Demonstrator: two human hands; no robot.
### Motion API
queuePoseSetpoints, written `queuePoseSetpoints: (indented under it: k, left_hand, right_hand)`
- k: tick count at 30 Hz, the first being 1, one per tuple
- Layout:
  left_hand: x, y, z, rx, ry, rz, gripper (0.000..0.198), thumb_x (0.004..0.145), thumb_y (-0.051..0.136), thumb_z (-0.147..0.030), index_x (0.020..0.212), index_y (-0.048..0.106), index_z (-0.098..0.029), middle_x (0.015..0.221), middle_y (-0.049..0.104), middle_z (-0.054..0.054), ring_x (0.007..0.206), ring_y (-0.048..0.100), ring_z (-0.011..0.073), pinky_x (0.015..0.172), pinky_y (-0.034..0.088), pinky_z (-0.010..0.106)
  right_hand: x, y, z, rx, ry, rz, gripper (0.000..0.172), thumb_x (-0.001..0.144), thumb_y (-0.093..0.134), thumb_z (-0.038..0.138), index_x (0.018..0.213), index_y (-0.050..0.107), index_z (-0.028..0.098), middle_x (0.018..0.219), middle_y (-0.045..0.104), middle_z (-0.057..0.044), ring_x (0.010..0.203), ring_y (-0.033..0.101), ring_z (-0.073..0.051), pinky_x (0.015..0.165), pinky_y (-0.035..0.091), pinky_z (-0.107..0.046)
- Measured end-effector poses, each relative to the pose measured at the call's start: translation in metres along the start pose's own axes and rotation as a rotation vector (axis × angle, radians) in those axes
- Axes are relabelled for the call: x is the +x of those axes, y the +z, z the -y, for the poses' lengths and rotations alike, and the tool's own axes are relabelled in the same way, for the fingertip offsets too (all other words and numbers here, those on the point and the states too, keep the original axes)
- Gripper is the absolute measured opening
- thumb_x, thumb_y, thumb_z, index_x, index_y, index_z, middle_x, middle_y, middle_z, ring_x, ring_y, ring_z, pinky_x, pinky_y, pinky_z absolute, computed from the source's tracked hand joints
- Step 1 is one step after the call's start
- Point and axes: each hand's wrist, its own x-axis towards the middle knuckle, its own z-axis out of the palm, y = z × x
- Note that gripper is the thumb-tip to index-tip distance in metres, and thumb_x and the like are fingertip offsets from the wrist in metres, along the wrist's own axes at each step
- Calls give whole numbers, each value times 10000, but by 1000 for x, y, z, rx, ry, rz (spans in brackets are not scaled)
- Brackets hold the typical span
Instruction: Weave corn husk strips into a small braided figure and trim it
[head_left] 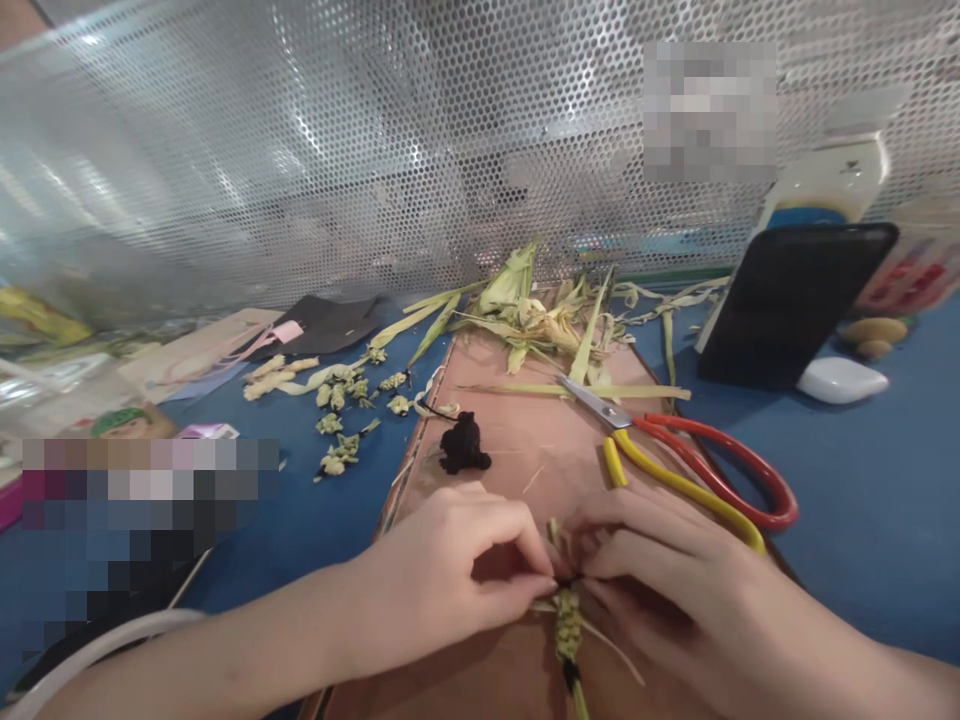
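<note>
Pinching the braid (pixel 568 625) at its upper end from 9 and 3 o'clock, the left hand (pixel 450 572) and right hand (pixel 656 578) meet fingertip to fingertip over the board (pixel 525 450), the braid's length running 12 to 6 o'clock, equally near both.

A perforated metal screen (pixel 337 150) backs a blue table (pixel 862 500); on it lies a brown board (pixel 525 400) with red-and-yellow-handled scissors (pixel 622 420) to the right and a small black lump (pixel 463 445), perhaps thread, near its left edge; a heap of green leaf strips (pixel 540 310) covers the far end; small woven knots (pixel 341 400) lie scattered left of the board, near a black sheet (pixel 330 325); a dark phone (pixel 787 300) leans against a white bottle (pixel 825 185), a smooth white object (pixel 840 380) just beside it.
</note>
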Motion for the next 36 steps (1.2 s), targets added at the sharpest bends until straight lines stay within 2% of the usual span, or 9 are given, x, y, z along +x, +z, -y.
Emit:
queuePoseSetpoints:
  k: [3,8,12,16,28,36]
  left_hand:
    - [-1,2,-3,-63,2,-36,58,781,572,-254,795,596,-203,827,663,-42,774,579,97,753,401,211]
    - [-1,1,-8,-120,-73,-48,55,783,566,-216,828,595,-205,814,660,-53,742,590,77,706,424,176]
    - [0,0,-6,-68,-50,-82,133,776,570,-181,874,630,-248,831,663,-68,755,583,76,728,420,180]
    - [0,-1,-4,13,-52,-92,124,774,576,-212,849,661,-261,786,660,-59,731,573,89,722,419,203]
    - [1,-2,-2,-12,-113,-111,141,752,590,-186,843,659,-270,794,656,-71,752,579,87,731,416,196]
    - [-1,-1,-3,-25,-122,-103,138,756,583,-185,839,652,-271,801,653,-81,758,578,79,728,413,186]
  right_hand:
    - [2,-1,1,10,6,-11,140,790,511,165,730,625,218,796,600,-33,720,560,-138,649,475,-249]
    - [3,-5,3,12,20,6,121,785,535,204,703,624,208,769,591,-35,720,566,-142,656,485,-251]
    - [3,-7,4,21,42,57,116,794,513,200,747,618,210,789,579,-35,742,558,-146,682,487,-263]
    - [0,-6,1,45,86,110,131,813,481,184,796,607,215,823,569,-33,771,547,-149,706,485,-279]
    - [-4,-1,-5,104,99,67,189,820,475,138,896,595,264,959,580,-1,880,541,-136,774,471,-274]
    - [-2,-3,-2,66,76,57,173,821,475,155,885,602,251,923,586,-17,844,551,-140,747,480,-271]
